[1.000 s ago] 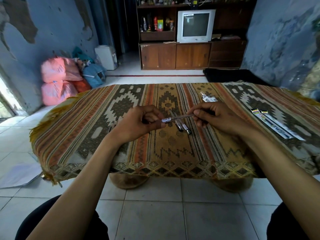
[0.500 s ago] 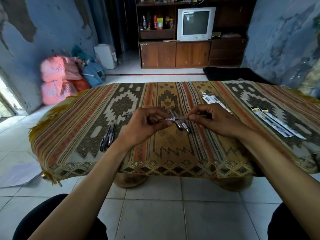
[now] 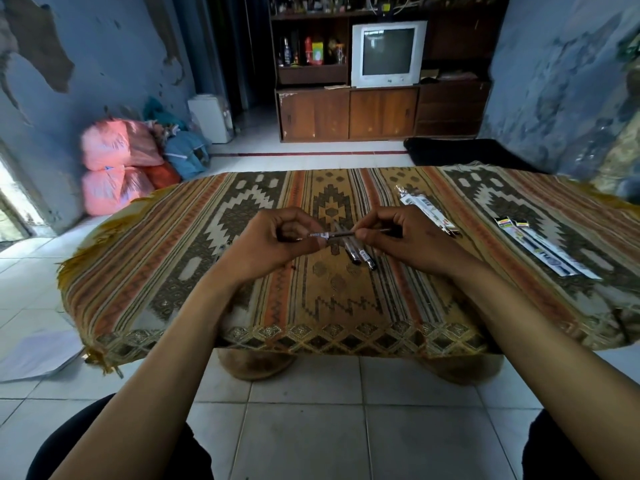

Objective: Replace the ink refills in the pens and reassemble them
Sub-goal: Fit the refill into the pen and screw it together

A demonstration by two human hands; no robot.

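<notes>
**Head view: both hands on one refill above the patterned counter**

Head camera looks down on a low counter (image 3: 242, 306) draped in a striped, woven cloth, filling the middle of the frame. Just above its centre, the two hands meet. The left hand (image 3: 273, 242) has its fingers curled, thumb and fingertips pinching one end of a thin ink refill (image 3: 337, 234) that carries a small white barcode label. The right hand (image 3: 408, 237) pinches the same refill further along, fingers also curled; the thin rod's far end shows past its fingertips. The refill lies roughly level, held clear of the cloth.

Directly beneath it, on the cloth, lie a few dark pen parts (image 3: 360, 252), side by side and angled toward the lower right. At the right of the frame, two packaged refills (image 3: 540, 251) lie flat together, and another opened packet (image 3: 426, 209) sits just beyond the right hand, partly hidden by it.

In the upper part of the frame, a television (image 3: 388, 51) stands in a wooden cabinet; pink bags (image 3: 110, 161) are heaped at the left wall.
</notes>
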